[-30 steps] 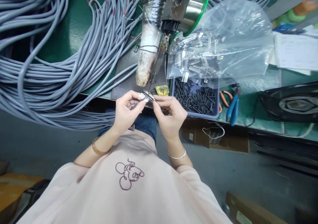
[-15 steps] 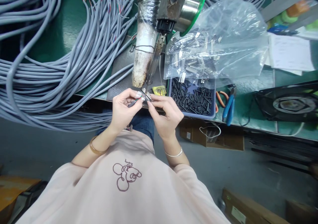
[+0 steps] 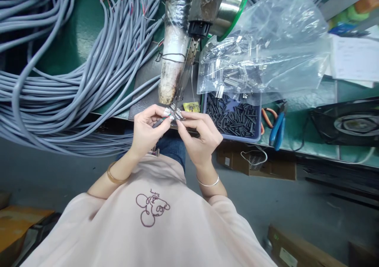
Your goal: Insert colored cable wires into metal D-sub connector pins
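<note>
My left hand (image 3: 150, 129) is closed in a pinch on the end of a grey cable (image 3: 158, 123), whose thin coloured wires stick out by the fingertips. Opposite it, my right hand (image 3: 202, 137) pinches a small metal pin connector (image 3: 178, 114) between thumb and fingers. The connector's pin rows meet the left fingertips and wire ends, just below the tip of a soldering iron (image 3: 184, 79). Whether a wire touches a pin is too small to tell. A strand of solder wire (image 3: 192, 81) hangs beside the iron.
Bundled grey cables (image 3: 89, 77) fill the left. A white wrapped post (image 3: 171, 67) stands beside the iron. Rightward are a solder spool (image 3: 229, 12), a bag of connectors (image 3: 284, 42), a blue tray (image 3: 237, 137) of black pieces, pliers (image 3: 277, 130) and a black fan (image 3: 352, 123).
My right hand has shifted slightly right, and the connector's pin rows show more openly between the fingertips. My left hand keeps its pinch. The view has turned a little.
</note>
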### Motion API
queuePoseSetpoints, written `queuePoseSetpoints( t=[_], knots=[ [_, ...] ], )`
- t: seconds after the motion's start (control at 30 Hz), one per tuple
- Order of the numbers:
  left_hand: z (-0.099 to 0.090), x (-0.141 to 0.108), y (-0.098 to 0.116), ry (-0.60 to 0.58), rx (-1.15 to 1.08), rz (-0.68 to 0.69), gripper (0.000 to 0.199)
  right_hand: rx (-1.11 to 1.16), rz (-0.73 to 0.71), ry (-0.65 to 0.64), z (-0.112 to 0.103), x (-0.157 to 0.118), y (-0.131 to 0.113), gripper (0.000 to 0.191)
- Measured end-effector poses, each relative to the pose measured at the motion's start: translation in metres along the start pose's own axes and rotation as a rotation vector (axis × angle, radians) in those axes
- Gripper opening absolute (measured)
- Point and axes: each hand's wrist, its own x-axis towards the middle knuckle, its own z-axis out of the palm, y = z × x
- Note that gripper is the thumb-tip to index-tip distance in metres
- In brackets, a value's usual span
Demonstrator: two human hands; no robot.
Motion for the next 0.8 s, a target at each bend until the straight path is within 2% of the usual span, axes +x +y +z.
queuePoseSetpoints(
  t=[0.17, 0.43, 0.7, 0.8],
  knots=[
    [-0.001, 0.0008, 0.0012, -0.008, -0.011, -0.035, 0.014, 0.003, -0.02, 0.009, -0.0004, -0.0005, 0.0007, 0.015],
    [-0.0044, 0.0003, -0.0023, -0.042, -0.009, -0.171, 0.022, -0.076, -0.114, -0.038, -0.0003, -0.0064, 0.0063, 0.015],
    [-0.0027, -0.0014, 0.0007, -0.024, -0.042, -0.197, 0.018, -0.072, -0.141, -0.023, -0.0003, -0.0075, 0.0048, 0.016],
    [-0.0025, -0.0017, 0.0, -0.016, -0.042, -0.183, 0.021, -0.044, -0.101, -0.017, 0.0004, -0.0073, 0.0045, 0.016]
  ],
)
